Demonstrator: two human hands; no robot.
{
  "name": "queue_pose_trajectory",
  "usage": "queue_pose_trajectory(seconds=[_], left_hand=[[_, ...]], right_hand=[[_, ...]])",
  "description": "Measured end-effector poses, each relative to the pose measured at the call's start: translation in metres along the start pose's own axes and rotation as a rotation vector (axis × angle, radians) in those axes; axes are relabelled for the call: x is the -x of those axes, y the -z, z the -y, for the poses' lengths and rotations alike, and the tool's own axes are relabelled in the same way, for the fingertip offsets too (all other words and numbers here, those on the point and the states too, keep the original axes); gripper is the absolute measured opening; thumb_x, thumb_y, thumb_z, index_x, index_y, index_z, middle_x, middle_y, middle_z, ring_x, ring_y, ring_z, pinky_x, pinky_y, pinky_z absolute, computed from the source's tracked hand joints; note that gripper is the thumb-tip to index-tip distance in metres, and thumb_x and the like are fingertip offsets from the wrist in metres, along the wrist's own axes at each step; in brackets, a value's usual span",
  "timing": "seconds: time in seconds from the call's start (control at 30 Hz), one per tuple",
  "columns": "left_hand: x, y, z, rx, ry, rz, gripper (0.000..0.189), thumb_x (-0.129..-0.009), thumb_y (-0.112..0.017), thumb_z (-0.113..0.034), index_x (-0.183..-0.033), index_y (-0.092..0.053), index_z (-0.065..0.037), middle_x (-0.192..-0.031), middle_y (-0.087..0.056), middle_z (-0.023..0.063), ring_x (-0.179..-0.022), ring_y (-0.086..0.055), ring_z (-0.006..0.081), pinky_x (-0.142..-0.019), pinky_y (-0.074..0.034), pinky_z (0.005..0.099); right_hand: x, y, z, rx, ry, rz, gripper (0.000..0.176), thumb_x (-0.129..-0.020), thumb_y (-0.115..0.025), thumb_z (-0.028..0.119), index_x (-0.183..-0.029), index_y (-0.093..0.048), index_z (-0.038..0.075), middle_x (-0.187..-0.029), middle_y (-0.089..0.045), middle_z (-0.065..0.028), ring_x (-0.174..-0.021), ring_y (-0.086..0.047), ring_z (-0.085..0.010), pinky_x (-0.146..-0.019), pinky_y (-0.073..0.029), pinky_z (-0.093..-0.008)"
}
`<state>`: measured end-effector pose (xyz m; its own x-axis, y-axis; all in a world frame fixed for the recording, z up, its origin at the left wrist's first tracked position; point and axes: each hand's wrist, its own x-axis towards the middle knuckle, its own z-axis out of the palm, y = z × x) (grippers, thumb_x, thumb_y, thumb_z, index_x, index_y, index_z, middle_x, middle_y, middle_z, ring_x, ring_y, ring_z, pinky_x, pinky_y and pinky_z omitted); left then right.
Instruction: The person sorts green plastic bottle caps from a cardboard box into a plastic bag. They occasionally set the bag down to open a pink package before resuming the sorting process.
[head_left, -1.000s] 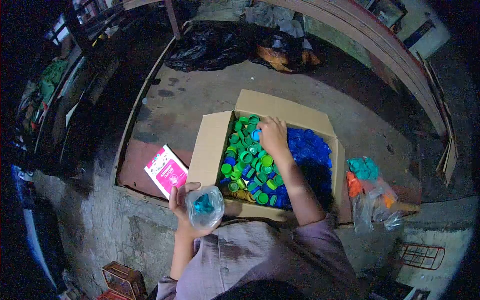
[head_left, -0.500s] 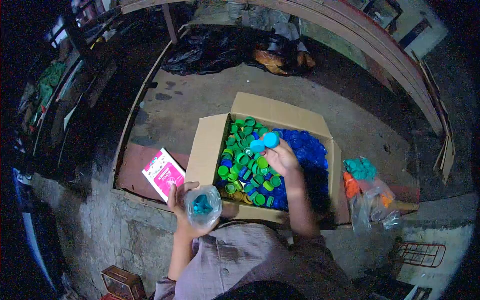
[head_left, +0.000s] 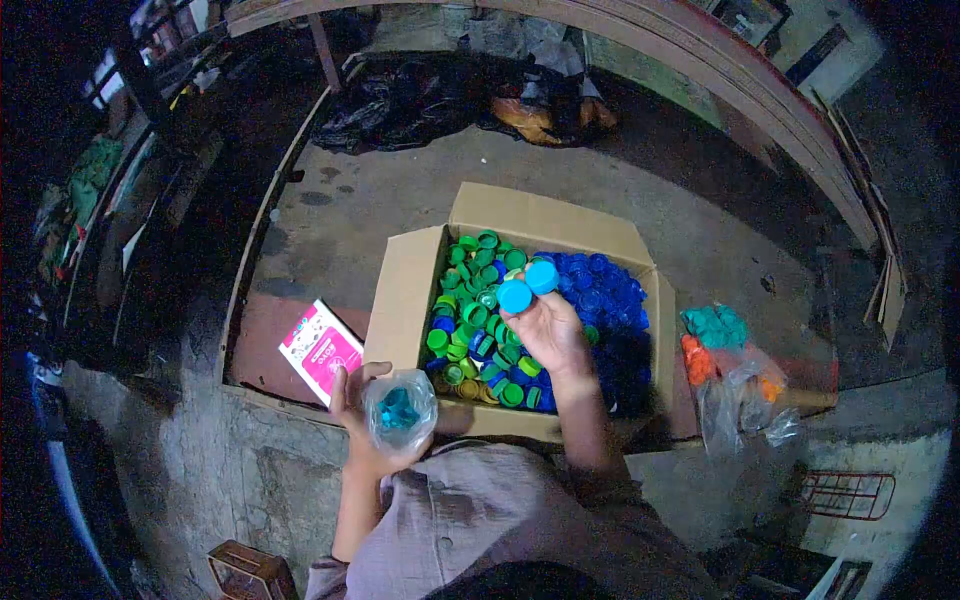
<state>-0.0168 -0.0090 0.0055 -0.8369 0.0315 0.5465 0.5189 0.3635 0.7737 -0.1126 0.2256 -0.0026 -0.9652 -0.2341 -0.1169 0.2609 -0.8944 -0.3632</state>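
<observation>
Pinching two caps [head_left: 515, 297], right hand [head_left: 550, 337] is off the pile [head_left: 482, 345] now, pair picked. Left hand [head_left: 357, 425] curls round a bag [head_left: 425, 418].

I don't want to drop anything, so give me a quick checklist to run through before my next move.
1. Two light-blue caps held in right grip: ok.
2. Clear bag held in left grip: ok.
3. Light-blue caps over the clear bag: not ok, they're above the cardboard box.
4. Green caps and dark-blue caps separate: not ok, some blue ones lie among the green.
5. Bag contents identified: cannot tell; teal, but too unclear.
</observation>
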Motion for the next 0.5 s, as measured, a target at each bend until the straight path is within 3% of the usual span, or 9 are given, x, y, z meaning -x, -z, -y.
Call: queue_pose_trajectory(seconds=[0.33,0.47,0.5], left_hand=[[-0.013,-0.006,-0.003,-0.001,0.024,0.01,0.11,-0.052,-0.077,-0.014,-0.133,-0.002,-0.007,-0.11,-0.041,0.0198,-0.1,-0.044,0.0311,-0.088,-0.034,0.0433],[-0.019,-0.007,-0.005,-0.001,0.012,0.014,0.111,-0.052,-0.077,-0.013,-0.132,-0.001,-0.008,-0.11,-0.041,0.0201,-0.1,-0.043,0.0311,-0.088,-0.034,0.043],[-0.02,-0.007,-0.007,-0.012,0.018,0.015,0.112,-0.052,-0.078,-0.013,-0.132,0.0,-0.008,-0.111,-0.04,0.0203,-0.101,-0.043,0.0311,-0.088,-0.034,0.0425]], right_hand=[[0.015,-0.019,-0.013,0.026,0.046,-0.082,0.025,-0.082,-0.054,0.013,-0.106,-0.05,0.008,-0.098,-0.056,-0.0052,-0.091,-0.051,-0.0167,-0.076,-0.041,-0.0317],[0.031,-0.048,-0.035,0.227,0.093,-0.095,0.025,-0.079,-0.048,0.001,-0.104,-0.05,0.003,-0.097,-0.055,-0.0069,-0.091,-0.052,-0.0165,-0.081,-0.041,-0.031],[0.034,-0.054,-0.043,0.528,0.1,-0.022,0.027,-0.076,-0.046,-0.004,-0.102,-0.05,0.001,-0.097,-0.054,-0.0071,-0.092,-0.052,-0.0159,-0.082,-0.04,-0.0292]])
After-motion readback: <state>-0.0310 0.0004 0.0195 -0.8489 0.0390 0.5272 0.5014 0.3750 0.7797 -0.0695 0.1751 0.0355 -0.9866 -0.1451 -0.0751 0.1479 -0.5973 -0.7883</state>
